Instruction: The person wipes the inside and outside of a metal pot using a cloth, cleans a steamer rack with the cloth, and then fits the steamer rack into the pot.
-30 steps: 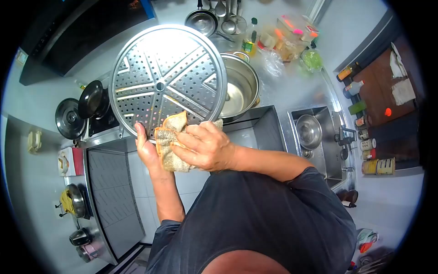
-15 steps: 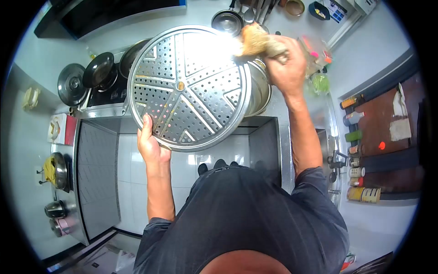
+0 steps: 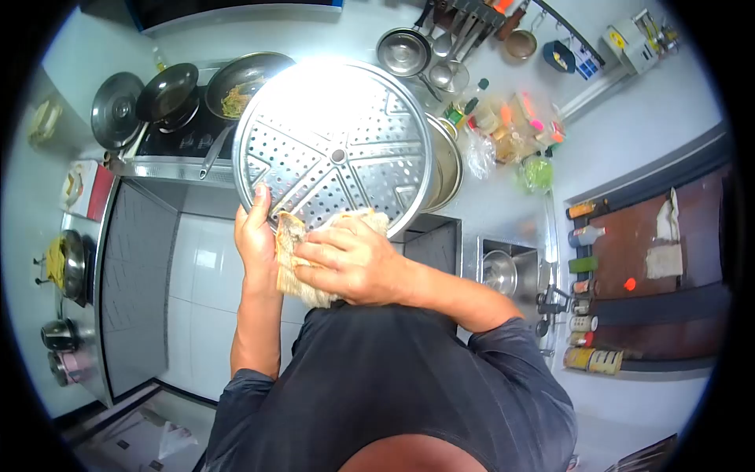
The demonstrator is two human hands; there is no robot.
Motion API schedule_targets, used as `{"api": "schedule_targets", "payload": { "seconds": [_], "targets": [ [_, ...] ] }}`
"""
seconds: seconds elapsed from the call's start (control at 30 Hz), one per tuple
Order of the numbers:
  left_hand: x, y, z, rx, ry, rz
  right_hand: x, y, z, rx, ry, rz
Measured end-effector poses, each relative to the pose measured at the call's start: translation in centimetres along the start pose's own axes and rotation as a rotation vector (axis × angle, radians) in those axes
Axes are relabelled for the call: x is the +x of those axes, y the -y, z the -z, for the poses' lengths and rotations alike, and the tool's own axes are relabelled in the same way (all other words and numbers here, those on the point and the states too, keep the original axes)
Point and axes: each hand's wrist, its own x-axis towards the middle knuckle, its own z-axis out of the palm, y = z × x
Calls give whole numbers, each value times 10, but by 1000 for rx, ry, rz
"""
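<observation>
A round, perforated metal steamer tray (image 3: 358, 169) is held up in front of me, its face toward the camera and its top washed out by glare. My left hand (image 3: 257, 240) grips its lower left rim, with the thumb on the face. A beige cloth with orange edging (image 3: 291, 256) is bunched under my right hand (image 3: 354, 263), against the tray's bottom edge. The fingers of my right hand are bent over the cloth. Partly hidden behind the tray on the right is a large metal pot (image 3: 448, 169).
A pan with food (image 3: 236, 98), a dark wok (image 3: 167, 93) and a lid (image 3: 116, 110) are at the stove, back left. Utensils hang (image 3: 444, 71) behind, beside bags and bottles. The sink (image 3: 523, 271) holds a metal bowl (image 3: 499, 272). Jars (image 3: 594, 360) line the right-hand sill.
My right hand and the cloth have come down from the tray's upper right to its bottom edge. The tray has turned in my left hand, and the view has shifted.
</observation>
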Motion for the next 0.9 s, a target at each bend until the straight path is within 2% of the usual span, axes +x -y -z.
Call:
{"api": "schedule_targets", "payload": {
  "seconds": [0.07,0.2,0.27,0.33,0.37,0.43,0.47,0.53,0.57,0.6,0.67,0.73,0.8,0.9],
  "targets": [
    [-2,1,2,-29,-2,-2,2,-4,7,-42,11,9],
    [-7,0,3,-82,101,-16,11,-66,40,-191,-33,-97],
    [-8,0,9,-60,156,20,24,-94,62,-340,-108,-195],
    [-9,4,2,-58,133,20,30,-128,68,-459,-291,-291],
    [-10,6,-2,-51,114,32,31,-136,61,-459,-372,-463],
    [-8,8,-5,-77,122,45,45,-123,39,-243,-459,-555],
    [-6,7,-7,-81,134,48,51,-112,21,-160,-453,-442],
    [3,11,-2,-69,116,60,53,-73,-14,-57,-270,-278],
    [11,23,14,-60,50,-50,52,-52,-20,10,-68,-240],
    [10,19,16,-134,68,-1,51,-30,-20,-49,8,-267],
    [11,13,27,-217,72,40,28,-25,-21,91,138,-236],
    [13,15,46,-137,-54,84,5,-21,-8,163,243,-202],
    [13,4,62,-115,-140,53,-13,-18,13,227,385,-262],
    [9,-25,96,-24,-255,-81,-45,-29,45,-15,337,-526]
  ]
}}
